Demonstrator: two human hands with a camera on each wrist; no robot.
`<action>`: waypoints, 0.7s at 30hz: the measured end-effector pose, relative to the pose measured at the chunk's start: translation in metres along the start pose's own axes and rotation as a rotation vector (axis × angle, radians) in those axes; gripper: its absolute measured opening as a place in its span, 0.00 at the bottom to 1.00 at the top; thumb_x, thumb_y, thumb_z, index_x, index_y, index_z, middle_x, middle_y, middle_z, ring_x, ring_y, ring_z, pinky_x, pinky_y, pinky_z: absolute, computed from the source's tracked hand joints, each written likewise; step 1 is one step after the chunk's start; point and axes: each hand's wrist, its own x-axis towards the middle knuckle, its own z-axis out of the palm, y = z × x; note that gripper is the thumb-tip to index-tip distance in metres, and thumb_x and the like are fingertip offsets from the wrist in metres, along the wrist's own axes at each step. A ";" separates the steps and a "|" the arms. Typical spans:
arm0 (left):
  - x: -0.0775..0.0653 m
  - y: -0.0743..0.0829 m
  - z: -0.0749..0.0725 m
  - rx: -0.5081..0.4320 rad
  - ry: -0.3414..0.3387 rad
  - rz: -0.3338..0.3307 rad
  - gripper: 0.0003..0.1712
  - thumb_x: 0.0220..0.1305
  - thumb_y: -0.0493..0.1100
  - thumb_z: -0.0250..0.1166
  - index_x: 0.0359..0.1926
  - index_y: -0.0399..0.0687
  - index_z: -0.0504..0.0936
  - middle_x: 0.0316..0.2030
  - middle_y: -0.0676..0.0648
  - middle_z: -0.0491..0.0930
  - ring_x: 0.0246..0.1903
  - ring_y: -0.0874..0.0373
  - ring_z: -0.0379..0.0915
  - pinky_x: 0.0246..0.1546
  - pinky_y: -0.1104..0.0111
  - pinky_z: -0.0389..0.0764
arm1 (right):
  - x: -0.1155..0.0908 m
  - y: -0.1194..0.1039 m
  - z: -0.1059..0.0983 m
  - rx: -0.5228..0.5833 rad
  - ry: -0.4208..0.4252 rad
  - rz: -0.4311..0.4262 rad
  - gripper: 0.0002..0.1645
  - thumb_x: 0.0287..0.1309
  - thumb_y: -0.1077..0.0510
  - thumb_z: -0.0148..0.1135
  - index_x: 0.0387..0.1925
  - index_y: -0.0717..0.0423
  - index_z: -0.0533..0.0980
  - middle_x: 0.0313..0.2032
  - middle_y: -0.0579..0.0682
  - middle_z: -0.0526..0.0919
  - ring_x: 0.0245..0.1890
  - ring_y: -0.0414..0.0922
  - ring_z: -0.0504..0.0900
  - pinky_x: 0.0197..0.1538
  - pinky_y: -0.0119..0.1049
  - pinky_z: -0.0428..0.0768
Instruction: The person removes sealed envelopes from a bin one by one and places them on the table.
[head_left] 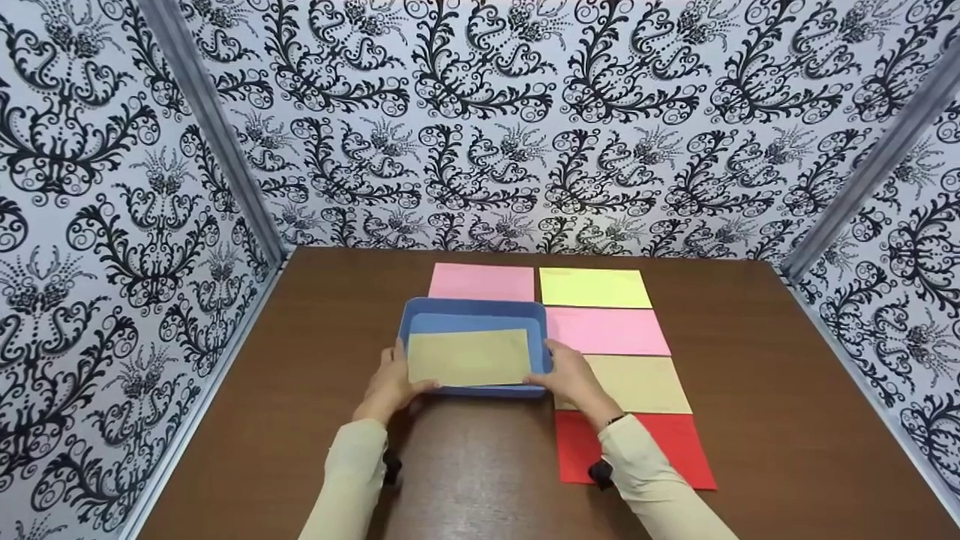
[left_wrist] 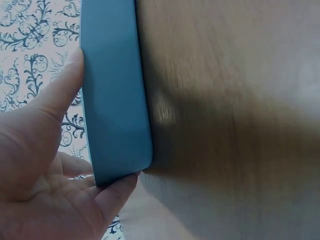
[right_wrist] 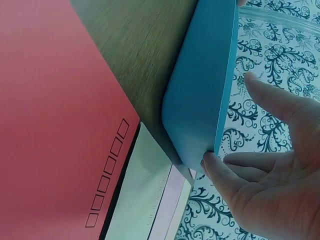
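Observation:
Both hands are at a shallow blue tray (head_left: 480, 306), one at each near corner. A tan envelope (head_left: 469, 358) lies inside it, slightly tilted. My left hand (head_left: 390, 386) grips the left corner. In the left wrist view, its thumb (left_wrist: 70, 75) is on the rim and its fingers touch the side wall. My right hand (head_left: 574, 379) holds the right corner. In the right wrist view, its fingertips (right_wrist: 212, 160) touch the wall while the thumb appears slightly off the rim. Whether the tray rests on the table or is slightly raised, I cannot tell.
Right of the tray, a column of envelopes runs from yellow (head_left: 596, 288) at the back through pink (head_left: 611, 331) and tan (head_left: 641, 382) to red (head_left: 675, 450) in front. Another pink envelope (head_left: 484, 280) lies behind the tray. Patterned walls (head_left: 480, 150) bound the brown table (head_left: 300, 375).

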 end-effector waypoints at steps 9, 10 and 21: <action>-0.022 -0.005 -0.003 -0.040 0.009 0.001 0.65 0.56 0.54 0.75 0.77 0.29 0.42 0.71 0.26 0.54 0.65 0.31 0.64 0.68 0.43 0.65 | -0.018 -0.002 -0.002 0.071 -0.003 -0.011 0.47 0.52 0.59 0.75 0.68 0.73 0.64 0.64 0.69 0.74 0.61 0.63 0.78 0.62 0.53 0.77; -0.025 -0.005 -0.003 -0.038 0.009 0.005 0.65 0.55 0.54 0.75 0.76 0.28 0.42 0.71 0.26 0.54 0.65 0.31 0.64 0.68 0.43 0.66 | -0.021 -0.002 -0.002 0.077 -0.006 -0.013 0.46 0.52 0.59 0.75 0.68 0.73 0.64 0.64 0.69 0.73 0.61 0.63 0.78 0.62 0.52 0.77; -0.054 -0.010 -0.002 -0.060 -0.026 0.010 0.61 0.60 0.51 0.73 0.77 0.29 0.42 0.72 0.26 0.52 0.69 0.32 0.60 0.68 0.43 0.65 | -0.048 -0.002 -0.004 0.124 -0.017 -0.012 0.43 0.53 0.62 0.75 0.66 0.73 0.66 0.62 0.70 0.75 0.59 0.65 0.79 0.56 0.51 0.81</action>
